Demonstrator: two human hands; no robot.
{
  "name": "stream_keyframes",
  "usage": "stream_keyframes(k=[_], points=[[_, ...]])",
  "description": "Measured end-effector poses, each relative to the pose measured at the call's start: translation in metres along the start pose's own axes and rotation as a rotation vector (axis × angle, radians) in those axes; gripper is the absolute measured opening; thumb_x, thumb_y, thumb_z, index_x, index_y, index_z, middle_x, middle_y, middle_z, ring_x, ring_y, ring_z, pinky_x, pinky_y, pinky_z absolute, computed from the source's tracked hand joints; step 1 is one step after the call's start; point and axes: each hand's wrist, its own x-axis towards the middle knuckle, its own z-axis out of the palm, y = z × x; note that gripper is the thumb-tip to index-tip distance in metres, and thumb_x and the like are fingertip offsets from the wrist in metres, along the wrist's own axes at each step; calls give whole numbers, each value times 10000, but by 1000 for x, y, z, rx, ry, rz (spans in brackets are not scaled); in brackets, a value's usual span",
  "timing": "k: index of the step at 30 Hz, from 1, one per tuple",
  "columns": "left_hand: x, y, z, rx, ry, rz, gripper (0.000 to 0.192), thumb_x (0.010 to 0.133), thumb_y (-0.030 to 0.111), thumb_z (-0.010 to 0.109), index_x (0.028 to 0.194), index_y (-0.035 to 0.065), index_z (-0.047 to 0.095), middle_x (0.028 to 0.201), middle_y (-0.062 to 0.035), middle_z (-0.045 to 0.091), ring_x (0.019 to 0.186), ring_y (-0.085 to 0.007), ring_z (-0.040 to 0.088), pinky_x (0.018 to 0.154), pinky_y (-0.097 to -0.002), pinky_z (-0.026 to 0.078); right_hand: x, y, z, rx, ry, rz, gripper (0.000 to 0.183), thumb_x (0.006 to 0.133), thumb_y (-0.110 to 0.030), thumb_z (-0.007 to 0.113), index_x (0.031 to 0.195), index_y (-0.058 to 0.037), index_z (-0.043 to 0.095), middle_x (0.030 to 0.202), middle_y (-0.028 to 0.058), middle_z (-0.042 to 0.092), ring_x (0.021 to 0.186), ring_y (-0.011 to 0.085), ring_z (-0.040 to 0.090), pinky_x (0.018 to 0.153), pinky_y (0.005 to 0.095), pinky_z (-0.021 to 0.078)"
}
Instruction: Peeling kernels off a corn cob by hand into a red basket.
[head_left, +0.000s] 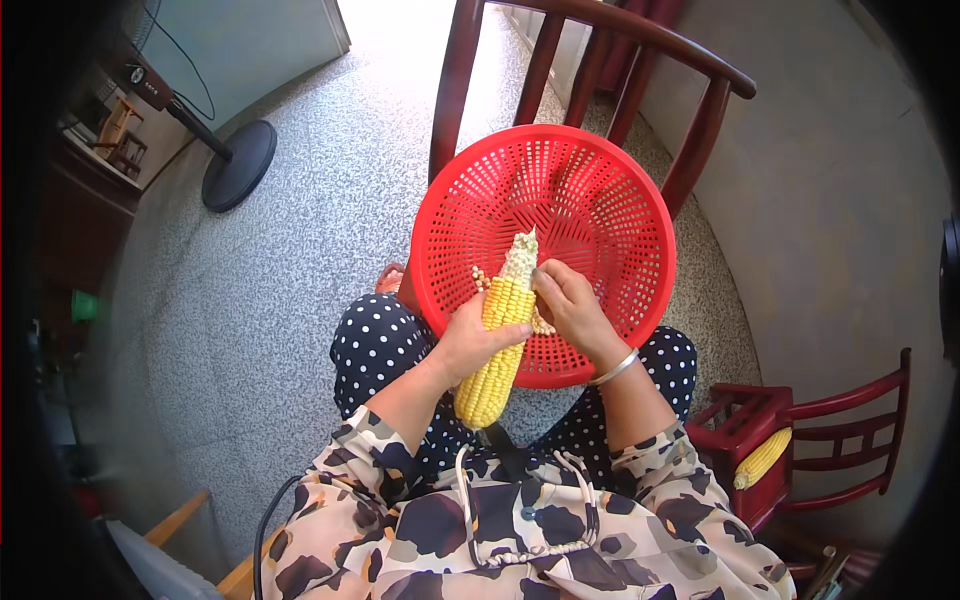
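An ear of corn (491, 375) slants across the near rim of a red plastic colander (544, 133). Its upper end is bare of kernels, showing the pale cob, while yellow kernels cover the rest. My left hand (476, 337) grips it around the middle, thumb laid across the kernels. At the edge of the stripped part, my right hand (574, 307) has its thumb and bent fingers against the ear. Loose kernels (541, 324) lie in the colander below the right hand, and a few more show left of the ear. The right palm is hidden.
The colander rests before a dark red wooden chair back (551, 60). On a smaller red chair (750, 420) at the right lies another corn ear (763, 459). A round black fan base (240, 166) stands on the speckled floor (300, 247) at the left. A wall (810, 210) runs along the right.
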Motion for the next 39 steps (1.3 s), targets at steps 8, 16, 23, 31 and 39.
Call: stream_keyframes(k=[8, 16, 23, 31, 39], points=[[0, -1, -3, -74, -1, -57, 399, 763, 151, 640, 1089, -4, 471, 935, -58, 563, 819, -121, 561, 712, -265, 475, 0, -3, -7, -18, 24, -138, 213, 856, -198, 544, 744, -21, 504, 635, -24, 467, 579, 41, 421, 499, 215, 345], [-1, -5, -5, 265, 37, 89, 439, 755, 226, 631, 1082, -22, 473, 935, -108, 587, 841, -162, 587, 733, -302, 470, -1, -6, -6, -155, -10, -159, 237, 853, -214, 568, 723, -34, 483, 668, -47, 461, 611, 19, 403, 508, 189, 330], [-8, 11, 1, 309, 42, 57, 436, 766, 246, 622, 1070, -29, 475, 890, -126, 605, 802, -184, 607, 707, -312, 479, -2, -7, 1, -370, 110, -292, 208, 858, -178, 526, 787, 4, 454, 653, 152, 517, 569, 259, 515, 526, 358, 389], [-5, 2, 1, 392, 59, 146, 416, 762, 242, 625, 1045, -36, 499, 887, -134, 610, 793, -184, 610, 704, -310, 481, 0, -2, 6, -374, 135, -285, 208, 872, -185, 490, 801, 5, 442, 678, 198, 515, 645, 347, 551, 549, 402, 389], [-2, 3, 0, 304, 68, 83, 405, 762, 250, 623, 1028, -35, 514, 876, -128, 612, 792, -185, 610, 702, -311, 481, 9, 15, 7, -209, 188, -171, 301, 845, -243, 568, 707, -9, 437, 579, 68, 445, 542, 142, 426, 503, 319, 366]])
